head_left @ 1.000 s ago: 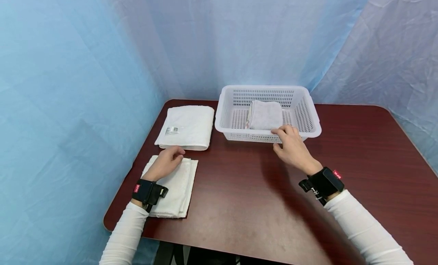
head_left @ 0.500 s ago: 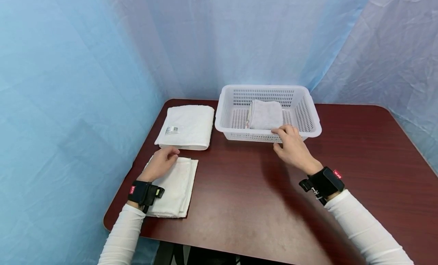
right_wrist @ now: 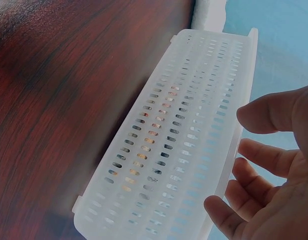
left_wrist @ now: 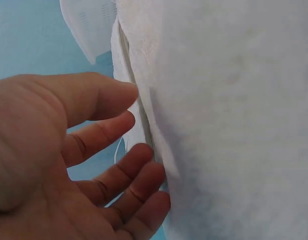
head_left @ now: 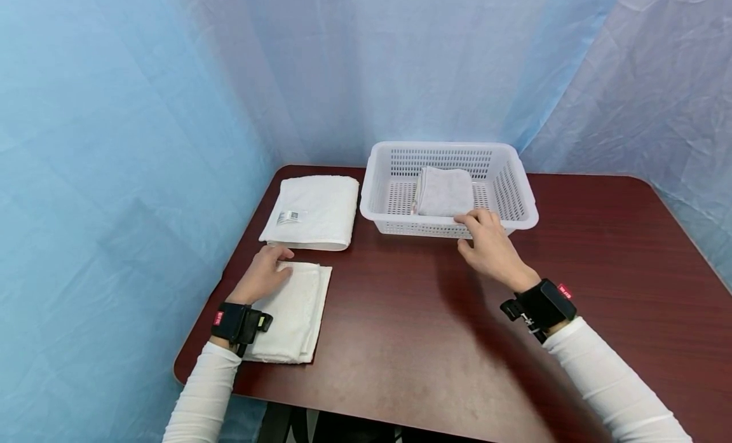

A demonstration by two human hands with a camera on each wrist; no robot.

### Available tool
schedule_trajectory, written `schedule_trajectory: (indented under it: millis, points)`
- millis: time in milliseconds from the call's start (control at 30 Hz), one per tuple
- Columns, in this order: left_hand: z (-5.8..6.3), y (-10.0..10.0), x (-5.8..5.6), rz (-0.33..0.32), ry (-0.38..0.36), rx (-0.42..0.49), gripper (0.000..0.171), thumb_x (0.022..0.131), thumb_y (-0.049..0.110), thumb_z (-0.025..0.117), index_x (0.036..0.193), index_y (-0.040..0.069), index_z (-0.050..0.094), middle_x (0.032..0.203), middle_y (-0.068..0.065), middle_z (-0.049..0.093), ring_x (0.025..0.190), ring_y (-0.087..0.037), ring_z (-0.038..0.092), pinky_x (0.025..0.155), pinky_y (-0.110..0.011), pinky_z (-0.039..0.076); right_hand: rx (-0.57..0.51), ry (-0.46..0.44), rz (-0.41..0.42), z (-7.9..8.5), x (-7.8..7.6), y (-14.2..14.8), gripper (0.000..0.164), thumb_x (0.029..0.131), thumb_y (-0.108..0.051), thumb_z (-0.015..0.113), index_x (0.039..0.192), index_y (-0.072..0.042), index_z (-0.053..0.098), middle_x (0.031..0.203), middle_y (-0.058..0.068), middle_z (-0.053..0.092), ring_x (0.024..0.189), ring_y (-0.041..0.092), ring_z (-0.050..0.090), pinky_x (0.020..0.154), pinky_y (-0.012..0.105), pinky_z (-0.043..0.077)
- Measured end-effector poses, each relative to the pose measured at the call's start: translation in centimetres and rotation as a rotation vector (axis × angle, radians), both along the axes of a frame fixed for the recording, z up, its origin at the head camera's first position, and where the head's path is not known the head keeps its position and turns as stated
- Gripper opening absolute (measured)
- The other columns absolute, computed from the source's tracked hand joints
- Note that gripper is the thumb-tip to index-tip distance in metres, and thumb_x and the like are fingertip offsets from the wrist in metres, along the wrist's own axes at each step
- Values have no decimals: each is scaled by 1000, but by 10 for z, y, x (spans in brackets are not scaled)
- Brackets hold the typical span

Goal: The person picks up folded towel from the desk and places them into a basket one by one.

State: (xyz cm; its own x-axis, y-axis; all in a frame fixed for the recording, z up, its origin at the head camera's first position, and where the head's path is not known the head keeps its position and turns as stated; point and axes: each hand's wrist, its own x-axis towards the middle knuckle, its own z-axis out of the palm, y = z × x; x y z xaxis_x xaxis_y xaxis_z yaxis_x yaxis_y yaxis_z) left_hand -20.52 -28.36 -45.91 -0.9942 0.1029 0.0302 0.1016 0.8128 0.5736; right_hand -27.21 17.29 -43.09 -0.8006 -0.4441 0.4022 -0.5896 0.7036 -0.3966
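Note:
My left hand (head_left: 260,278) hovers at the upper left part of a folded white towel (head_left: 294,322) on the table's left side. In the left wrist view, that hand's loosely bent fingers (left_wrist: 131,185) are beside a towel's folded edge, the thumb apart from them, nothing between. My right hand (head_left: 492,249) is at the front rim of a white perforated plastic basket (head_left: 400,220). The right wrist view has its relaxed fingers (right_wrist: 251,180) right at the rim, with no grip around it. Inside the basket lies a small folded pale grey cloth (head_left: 445,192).
A second folded white towel (head_left: 320,204), bearing a label (head_left: 288,217), lies behind the first, left of the basket. All rest on a dark red-brown wooden table (head_left: 389,328). Blue curtains (head_left: 320,74) hang behind and to the left.
My left hand has shifted a little to the left over the near towel, its thumb now more spread from the fingers. The right hand, basket and towels stay in place.

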Motion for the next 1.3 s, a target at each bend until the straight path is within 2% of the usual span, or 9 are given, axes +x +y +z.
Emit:
schedule_trajectory:
  millis: [300,467,767,1000,1300]
  points:
    - [0,-2,2,107,-14,-61,35,91,3,63,125,-6,58,126,-31,47,113,-45,44,90,-57,41,5,-13,-17,0,-1,0,40,87,0,59,126,8,58,119,26,48,113,46,40,95,58,33]
    - [1,-2,3,151,-27,-66,38,91,7,64,127,-5,57,129,-33,43,111,-45,41,88,-59,38,3,-2,-9,-1,-2,0,40,87,1,59,125,9,58,118,26,48,112,46,41,95,58,33]
    - [4,0,6,193,-46,-79,42,90,10,66,128,-6,55,134,-37,40,115,-48,35,93,-63,31,1,3,-5,-1,-2,0,40,86,2,60,125,9,59,118,26,48,110,45,40,95,57,32]
    - [4,-1,9,215,-60,-82,43,90,11,65,129,-6,54,135,-37,37,118,-48,31,94,-62,29,5,-2,-3,-2,-1,0,40,87,2,60,126,9,58,119,26,48,112,45,40,95,57,33]
    - [5,-9,14,204,-94,-92,47,90,8,62,134,-5,49,138,-38,30,120,-50,27,94,-62,28,-2,-10,-4,0,-1,-1,40,87,1,60,126,9,58,118,25,48,111,45,40,95,56,32]
